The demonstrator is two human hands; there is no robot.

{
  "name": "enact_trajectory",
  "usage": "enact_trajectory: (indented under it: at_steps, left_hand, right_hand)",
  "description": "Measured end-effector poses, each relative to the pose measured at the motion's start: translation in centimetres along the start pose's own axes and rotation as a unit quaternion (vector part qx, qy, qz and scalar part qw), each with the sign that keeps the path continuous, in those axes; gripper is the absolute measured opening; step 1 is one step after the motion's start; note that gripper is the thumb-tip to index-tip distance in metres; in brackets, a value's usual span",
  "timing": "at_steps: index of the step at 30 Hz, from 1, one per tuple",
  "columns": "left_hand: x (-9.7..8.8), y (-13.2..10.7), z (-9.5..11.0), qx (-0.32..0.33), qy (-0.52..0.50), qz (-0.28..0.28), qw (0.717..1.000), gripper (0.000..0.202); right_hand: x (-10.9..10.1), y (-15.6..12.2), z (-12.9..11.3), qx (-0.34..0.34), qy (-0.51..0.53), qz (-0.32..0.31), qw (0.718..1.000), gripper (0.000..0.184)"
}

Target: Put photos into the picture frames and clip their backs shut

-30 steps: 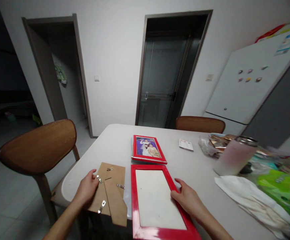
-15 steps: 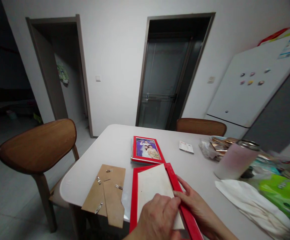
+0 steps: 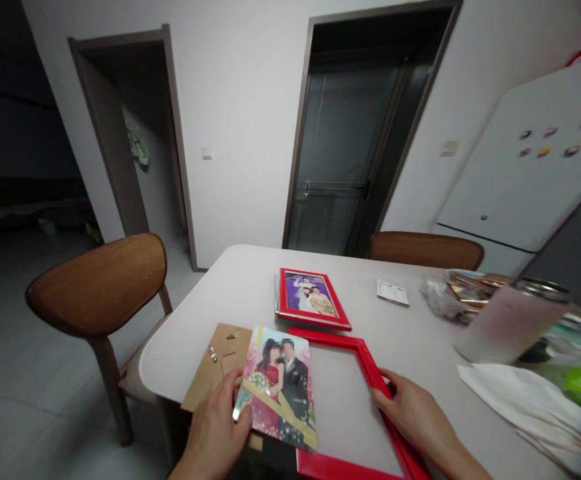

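My left hand pinches the left edge of a colour photo of a couple, held picture side up over the near left corner of an empty red picture frame lying flat on the white table. My right hand rests on the frame's right rail, its fingers curled over it. The brown backing board with metal clips lies under the photo, at the table's near left edge. A second red frame with a picture in it lies just beyond.
A wooden chair stands at the table's left, another chair back at the far side. A small card, a pink jar, wrappers, white cloth and a green packet crowd the right. A fridge stands right.
My left hand left the backing board, reached into the frame, and lifted out the sheet, now turned picture side up at the frame's left. The frame shows bare table through it. The view shifted left.
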State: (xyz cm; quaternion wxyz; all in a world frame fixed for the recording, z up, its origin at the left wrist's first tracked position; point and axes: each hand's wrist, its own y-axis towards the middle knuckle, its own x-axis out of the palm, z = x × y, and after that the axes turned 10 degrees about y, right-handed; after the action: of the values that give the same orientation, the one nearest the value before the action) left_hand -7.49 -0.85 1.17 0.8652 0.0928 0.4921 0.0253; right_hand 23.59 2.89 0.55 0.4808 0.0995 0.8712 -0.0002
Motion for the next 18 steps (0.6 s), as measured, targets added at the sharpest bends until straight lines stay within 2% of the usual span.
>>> enact_trajectory:
  at_steps: [3, 4, 6, 8, 10, 12, 13, 15, 17, 18]
  left_hand:
    - [-0.3, -0.1, 0.2, 0.045, 0.069, 0.012, 0.997, 0.034]
    - [-0.4, 0.0, 0.4, 0.062, 0.075, 0.016, 0.995, 0.032]
    - [-0.2, -0.1, 1.1, 0.109, 0.065, 0.017, 0.992, 0.033]
    - [0.5, -0.2, 1.7, 0.175, 0.046, 0.007, 0.983, 0.043]
    - [1.4, -0.3, 2.2, 0.234, 0.040, -0.012, 0.971, 0.060]
    - [2.2, -0.2, 2.5, 0.260, 0.034, -0.017, 0.965, 0.069]
    - [2.4, -0.1, 2.7, 0.264, 0.021, -0.007, 0.964, 0.070]
    - [2.2, 0.4, 3.2, 0.263, -0.044, 0.036, 0.963, 0.064]
    - [1.5, 0.8, 4.3, 0.219, -0.163, 0.084, 0.958, 0.052]
    - [1.1, 0.8, 5.1, 0.172, -0.240, 0.097, 0.950, 0.045]
  right_hand:
    - [0.6, -0.5, -1.7, -0.054, 0.024, 0.035, 0.998, 0.048]
    - [1.1, -0.7, -2.7, -0.062, 0.069, 0.029, 0.995, 0.049]
    - [2.4, -1.2, -4.8, -0.039, 0.204, -0.026, 0.978, 0.054]
    - [3.8, -1.5, -7.1, 0.028, 0.357, -0.093, 0.929, 0.064]
    - [4.4, -1.8, -9.3, 0.080, 0.496, -0.142, 0.853, 0.067]
    - [4.1, -2.0, -11.1, 0.088, 0.600, -0.179, 0.775, 0.055]
    - [3.5, -2.2, -11.9, 0.079, 0.635, -0.189, 0.745, 0.048]
    - [2.3, -2.6, -13.0, 0.054, 0.673, -0.190, 0.713, 0.040]
    - [1.4, -3.0, -13.4, 0.045, 0.681, -0.156, 0.714, 0.043]
    - [1.3, -3.2, -13.3, 0.053, 0.676, -0.132, 0.723, 0.045]
